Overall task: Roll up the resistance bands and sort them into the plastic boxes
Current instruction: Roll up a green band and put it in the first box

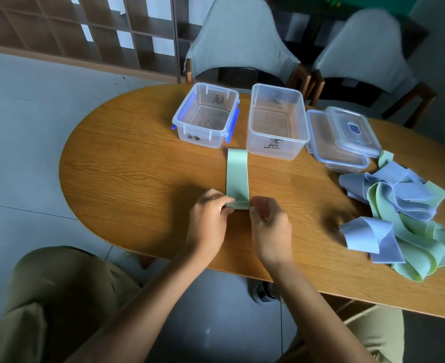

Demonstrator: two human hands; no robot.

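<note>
We worked at an oval wooden table (127, 163), two grey-covered chairs (239, 43) behind it. A green band (237, 174) lay flat across the wood, its far end just short of two open plastic boxes (207, 116), each marked in black. Our left hand (209, 216) and right hand (268, 224) both pinched its near end, where a small roll had begun. The lids (347, 134) sat stacked beside the boxes, near a tangled heap of blue and green bands (404, 213).
</note>
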